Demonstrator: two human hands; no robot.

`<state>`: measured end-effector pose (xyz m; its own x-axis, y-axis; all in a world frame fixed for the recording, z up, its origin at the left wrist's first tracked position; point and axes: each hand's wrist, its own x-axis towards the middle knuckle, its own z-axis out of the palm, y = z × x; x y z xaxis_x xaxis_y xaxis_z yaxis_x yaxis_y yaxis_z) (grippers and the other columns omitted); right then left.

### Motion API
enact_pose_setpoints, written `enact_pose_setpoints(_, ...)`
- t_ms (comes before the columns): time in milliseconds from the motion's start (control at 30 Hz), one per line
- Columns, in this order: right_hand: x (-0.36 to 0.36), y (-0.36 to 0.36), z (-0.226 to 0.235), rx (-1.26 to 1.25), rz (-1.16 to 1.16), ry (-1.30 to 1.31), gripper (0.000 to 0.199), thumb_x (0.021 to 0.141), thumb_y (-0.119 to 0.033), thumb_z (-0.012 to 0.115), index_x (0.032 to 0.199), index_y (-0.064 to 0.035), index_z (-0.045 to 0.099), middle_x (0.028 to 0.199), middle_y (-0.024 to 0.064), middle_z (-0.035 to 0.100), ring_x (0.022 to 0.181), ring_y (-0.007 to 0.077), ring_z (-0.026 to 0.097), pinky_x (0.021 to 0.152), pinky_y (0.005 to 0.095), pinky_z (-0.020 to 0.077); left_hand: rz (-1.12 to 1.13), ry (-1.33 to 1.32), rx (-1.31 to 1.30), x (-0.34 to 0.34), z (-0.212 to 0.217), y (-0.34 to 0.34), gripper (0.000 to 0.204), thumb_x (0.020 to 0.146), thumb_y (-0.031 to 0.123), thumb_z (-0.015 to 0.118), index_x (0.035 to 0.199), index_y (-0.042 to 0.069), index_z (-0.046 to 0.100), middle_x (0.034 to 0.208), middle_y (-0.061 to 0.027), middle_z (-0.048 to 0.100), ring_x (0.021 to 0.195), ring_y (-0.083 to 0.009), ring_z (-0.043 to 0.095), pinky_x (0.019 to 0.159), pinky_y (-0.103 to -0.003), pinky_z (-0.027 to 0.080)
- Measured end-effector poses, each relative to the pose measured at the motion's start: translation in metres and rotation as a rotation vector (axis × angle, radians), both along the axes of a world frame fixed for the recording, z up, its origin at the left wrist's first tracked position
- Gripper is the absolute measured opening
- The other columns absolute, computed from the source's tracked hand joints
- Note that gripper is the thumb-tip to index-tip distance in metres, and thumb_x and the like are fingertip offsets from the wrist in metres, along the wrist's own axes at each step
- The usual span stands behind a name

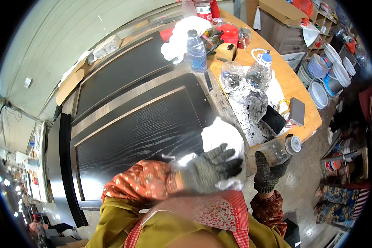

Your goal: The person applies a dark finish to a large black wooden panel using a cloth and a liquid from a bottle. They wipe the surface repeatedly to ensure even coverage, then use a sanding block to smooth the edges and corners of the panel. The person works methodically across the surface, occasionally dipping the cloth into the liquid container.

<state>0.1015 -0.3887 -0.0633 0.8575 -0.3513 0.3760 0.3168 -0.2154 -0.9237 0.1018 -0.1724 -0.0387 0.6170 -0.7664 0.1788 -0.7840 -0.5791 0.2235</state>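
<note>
My left hand (pixel 211 170), in a dark grey knit glove, reaches over a crumpled white cloth (pixel 223 134) at the lower right of a black panelled door (pixel 144 120). Its fingers are stretched out and slightly spread; part of the hand is blurred. My right hand (pixel 269 173), gloved alike, grips a clear plastic bottle (pixel 273 151) with a white cap (pixel 293 144). The bottle lies tilted sideways past the table's near corner, thumb on one side and fingers on the other.
A second black panel (pixel 120 74) lies farther back. On the wooden table (pixel 308 111) stand a blue-capped water bottle (pixel 197 51), a clear jug (pixel 259 72), cut bottles with black stains, a black sponge block (pixel 273 120) and a grey block (pixel 296 111). Buckets (pixel 318 94) stand at right.
</note>
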Motion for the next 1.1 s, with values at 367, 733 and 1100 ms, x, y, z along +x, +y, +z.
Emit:
enact_pose_setpoints(367,-0.009,-0.021,0.002,0.076,-0.054,0.092,0.093,0.066,-0.014,0.085,0.142,-0.0003,0.032,0.128,0.0141,0.053,0.117,0.0268,0.053,0.102,0.0383,0.0405,0.268,-0.263,0.029,0.139,0.012,0.081,0.041,0.088,0.033,0.057,0.121,0.009,0.057,0.115,-0.0167,0.058,0.105,-0.0344,0.056,0.095,-0.047,0.041)
enact_pose_setpoints(733,-0.071,-0.049,-0.023,0.011,-0.424,0.188,0.083,0.066,-0.015,0.088,0.134,-0.0033,0.042,0.126,0.013,0.056,0.115,0.0258,0.054,0.098,0.0406,0.045,0.243,-0.338,-0.029,0.121,-0.009,0.043,0.036,0.082,0.022,0.07,0.115,0.009,0.064,0.1,-0.0131,0.067,0.106,-0.0318,0.06,0.102,-0.047,0.04)
enact_pose_setpoints(1100,-0.107,-0.056,-0.02,-0.078,-0.502,0.14,0.086,0.062,-0.018,0.092,0.131,-0.0008,0.044,0.123,0.0135,0.056,0.112,0.0254,0.055,0.098,0.0386,0.0445,-0.416,0.167,0.261,0.025,0.015,-0.063,0.031,0.072,0.03,0.066,0.1,0.019,0.069,0.104,-0.006,0.067,0.103,-0.027,0.062,0.098,-0.045,0.043)
